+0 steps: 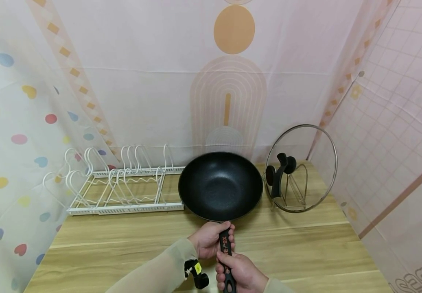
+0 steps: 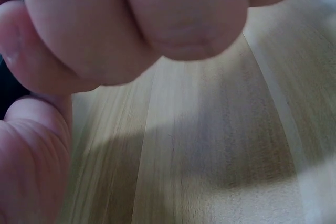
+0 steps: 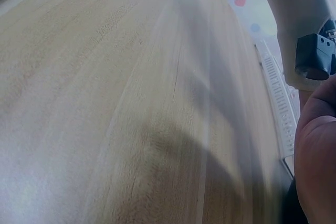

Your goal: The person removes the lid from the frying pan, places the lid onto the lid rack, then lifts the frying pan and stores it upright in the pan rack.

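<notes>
A black wok with a long black handle is at the middle of the head view, its bowl facing up. My left hand grips the handle close to the bowl, thumb laid along its top. Lower down, near the handle's looped end, my right hand holds the same handle. Curled left fingers fill the top of the left wrist view. At the right edge of the right wrist view, part of a hand shows, below a sleeve with a small black camera.
Left of the wok stands a white wire dish rack. To its right, a glass lid with a metal rim and black handle leans upright in a small wire stand. All are on a wood-grain table, with patterned curtains behind.
</notes>
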Demonstrator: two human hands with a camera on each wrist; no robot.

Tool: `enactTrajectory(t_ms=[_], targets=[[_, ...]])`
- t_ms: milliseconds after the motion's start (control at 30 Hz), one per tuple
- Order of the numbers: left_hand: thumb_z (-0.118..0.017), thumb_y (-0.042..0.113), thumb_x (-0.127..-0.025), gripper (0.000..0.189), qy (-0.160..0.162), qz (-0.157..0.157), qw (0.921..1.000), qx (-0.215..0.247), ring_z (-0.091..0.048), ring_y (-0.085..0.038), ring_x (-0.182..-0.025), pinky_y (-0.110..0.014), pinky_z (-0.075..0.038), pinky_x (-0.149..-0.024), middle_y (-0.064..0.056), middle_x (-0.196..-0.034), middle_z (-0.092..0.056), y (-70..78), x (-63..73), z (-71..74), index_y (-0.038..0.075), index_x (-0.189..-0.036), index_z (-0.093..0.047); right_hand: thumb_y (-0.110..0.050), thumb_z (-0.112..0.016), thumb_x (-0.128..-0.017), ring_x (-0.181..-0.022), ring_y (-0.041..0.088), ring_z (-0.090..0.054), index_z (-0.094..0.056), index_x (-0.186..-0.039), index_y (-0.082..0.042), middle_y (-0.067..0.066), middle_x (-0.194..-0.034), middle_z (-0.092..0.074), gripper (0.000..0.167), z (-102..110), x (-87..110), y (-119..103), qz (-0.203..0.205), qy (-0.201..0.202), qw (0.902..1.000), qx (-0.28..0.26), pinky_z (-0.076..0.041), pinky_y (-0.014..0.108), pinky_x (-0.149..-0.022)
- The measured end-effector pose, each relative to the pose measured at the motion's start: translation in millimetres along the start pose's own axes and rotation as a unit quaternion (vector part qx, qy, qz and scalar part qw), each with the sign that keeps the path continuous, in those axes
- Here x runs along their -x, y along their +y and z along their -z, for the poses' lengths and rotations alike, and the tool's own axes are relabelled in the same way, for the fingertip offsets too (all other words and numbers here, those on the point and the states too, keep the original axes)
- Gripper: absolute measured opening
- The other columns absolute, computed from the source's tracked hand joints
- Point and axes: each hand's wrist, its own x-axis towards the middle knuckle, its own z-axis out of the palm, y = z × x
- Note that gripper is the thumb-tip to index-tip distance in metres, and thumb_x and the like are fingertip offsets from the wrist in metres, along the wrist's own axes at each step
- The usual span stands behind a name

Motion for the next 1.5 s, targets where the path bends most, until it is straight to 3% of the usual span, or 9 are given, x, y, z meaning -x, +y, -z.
enactTrajectory(t_ms=[467,800,967,1500], targets=[[-0.038,0.027,-0.115,0.025,0.001,-0.021,0.9998,-0.003,-0.057,-0.005,-0.076,-0.022,-0.056,-0.078,0.008,-0.084,-0.058,-3.4,-2.0,0.3,0.014,-0.104,-0.056,-0.029,-0.048,-0.112,-0.058,0.001,-0.050,-0.049,-0.095,-0.017,-0.012,-0.070,-0.052,0.021,-2.6,-1.5,5.0,0.029,0.037,0.9985,0.026,-0.048,0.017,-0.060],[-0.037,0.027,-0.116,0.028,0.002,-0.029,0.9996,-0.003,-0.059,-0.004,-0.076,-0.022,-0.057,-0.079,0.008,-0.084,-0.059,-0.9,-1.0,-2.9,0.014,-0.102,-0.058,-0.028,-0.052,-0.111,-0.057,0.002,-0.049,-0.047,-0.100,-0.016,-0.011,-0.070,-0.051,0.017,-7.9,-0.7,3.4,0.045,0.061,0.9965,0.035,-0.047,0.017,-0.058],[-0.037,0.027,-0.116,0.028,0.001,-0.030,0.9995,-0.010,-0.059,-0.003,-0.076,-0.022,-0.058,-0.079,0.009,-0.084,-0.059,-1.3,-0.3,-3.3,0.014,-0.102,-0.058,-0.028,-0.053,-0.110,-0.054,0.003,-0.050,-0.048,-0.096,-0.016,-0.011,-0.067,-0.051,0.019,-9.5,-0.7,4.2,0.046,0.076,0.9949,0.048,-0.048,0.018,-0.056],[-0.038,0.028,-0.116,0.028,-0.003,-0.029,0.9994,-0.018,-0.059,-0.003,-0.074,-0.021,-0.057,-0.077,0.010,-0.083,-0.059,-0.2,2.2,-6.8,0.015,-0.101,-0.057,-0.028,-0.054,-0.110,-0.052,0.003,-0.052,-0.052,-0.086,-0.017,-0.012,-0.063,-0.052,0.026,-10.1,1.7,3.6,0.053,0.068,0.9936,0.074,-0.050,0.020,-0.057]])
